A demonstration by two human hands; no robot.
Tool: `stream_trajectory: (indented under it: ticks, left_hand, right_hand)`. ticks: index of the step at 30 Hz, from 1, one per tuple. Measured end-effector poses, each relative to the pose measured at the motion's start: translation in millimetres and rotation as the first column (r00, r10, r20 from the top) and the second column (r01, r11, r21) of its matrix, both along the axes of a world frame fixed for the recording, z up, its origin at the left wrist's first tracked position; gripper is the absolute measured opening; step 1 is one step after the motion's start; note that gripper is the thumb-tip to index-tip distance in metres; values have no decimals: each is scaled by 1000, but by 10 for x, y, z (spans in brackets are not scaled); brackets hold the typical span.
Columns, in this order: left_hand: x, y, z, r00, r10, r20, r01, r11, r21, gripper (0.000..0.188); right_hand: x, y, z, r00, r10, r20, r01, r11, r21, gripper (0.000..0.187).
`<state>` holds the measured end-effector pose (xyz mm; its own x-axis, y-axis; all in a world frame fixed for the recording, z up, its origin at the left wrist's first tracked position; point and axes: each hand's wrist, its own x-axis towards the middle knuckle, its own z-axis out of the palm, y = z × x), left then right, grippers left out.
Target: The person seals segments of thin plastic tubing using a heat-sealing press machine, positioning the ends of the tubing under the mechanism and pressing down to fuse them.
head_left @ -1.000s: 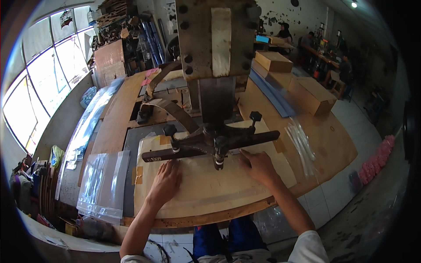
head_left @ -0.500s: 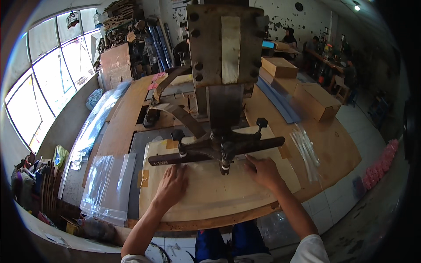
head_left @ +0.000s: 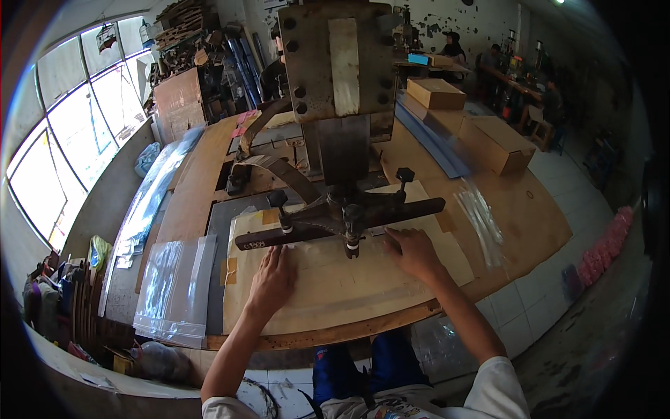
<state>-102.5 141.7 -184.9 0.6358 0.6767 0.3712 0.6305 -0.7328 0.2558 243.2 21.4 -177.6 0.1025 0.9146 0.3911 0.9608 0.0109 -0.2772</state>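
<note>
A heavy dark press [head_left: 339,63] stands in front of me, with a long metal bar [head_left: 412,209] across its lower end, just above a cream-coloured sheet [head_left: 335,307] taped to the work board. My left hand [head_left: 273,276] lies on the sheet with its fingers stretched out, their tips close to the bar's near edge. On the right, my right hand [head_left: 413,251] rests near the bar with its thumb and forefinger apart. Something clear and thin seems to lie under the bar between the hands, but I cannot make it out well.
Clear plastic sheets [head_left: 171,290] lie at the left of the board. Thin clear strips [head_left: 481,225] are on the right. Farther back stand cardboard boxes [head_left: 499,143] beside long blue sheeting [head_left: 436,143]. Pink bundles [head_left: 606,244] lie on the floor at right. People sit at distant tables.
The whole view has shifted slightly, so the press and table appear higher and a little to the left. Both hands stay beside the bar in much the same pose.
</note>
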Motion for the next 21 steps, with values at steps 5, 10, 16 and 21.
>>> stream_trajectory:
  ticks: [5, 10, 16, 21]
  left_hand:
    - [-18, -44, 59, 1000, 18, -9, -19, 999, -47, 54]
    - [-18, -23, 23, 1000, 21, -18, -22, 999, -41, 55]
    - [-4, -35, 62, 999, 25, -43, -28, 998, -58, 55]
    - [1, -29, 92, 1000, -5, -14, 4, 999, -51, 54]
  right_hand:
    - [-63, -47, -19, 999, -32, 3, 32, 999, 8, 41]
    - [-40, -46, -63, 999, 29, 38, -32, 997, 69, 48]
    - [-28, -38, -128, 998, 9, 55, -6, 999, -52, 58]
    - [-18, -22, -96, 998, 45, 50, -43, 999, -26, 65]
